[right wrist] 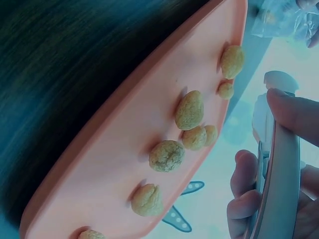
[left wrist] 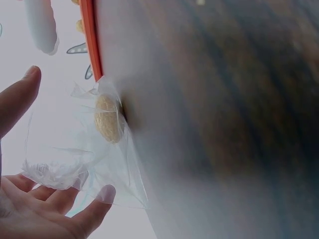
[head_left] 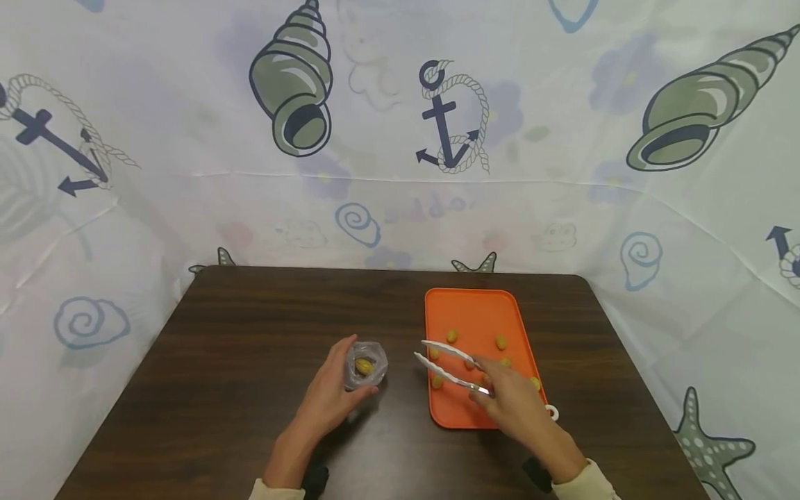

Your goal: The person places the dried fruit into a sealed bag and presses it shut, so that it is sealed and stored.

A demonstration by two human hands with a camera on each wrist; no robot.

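Observation:
My left hand (head_left: 330, 392) curls round an open clear plastic bag (head_left: 379, 362) standing on the table. In it lies one wrinkled yellow-brown piece (left wrist: 107, 119), like a nut or a dried fruit. The left wrist view shows fingers against the bag's side and the thumb a little apart. My right hand (head_left: 515, 403) grips a pair of tongs (head_left: 446, 376) with white tips above an orange tray (head_left: 475, 305). The tongs' tips point left toward the bag, spread apart with nothing between them. Several similar pieces (right wrist: 189, 110) lie scattered on the tray, some hidden behind the right hand.
The dark wooden table (head_left: 300, 305) extends left of the bag and to the tray's right. A patterned cloth (head_left: 387, 125) hangs behind and beside it. A white ring (head_left: 552, 412) shows beside the right hand at the tray's near corner.

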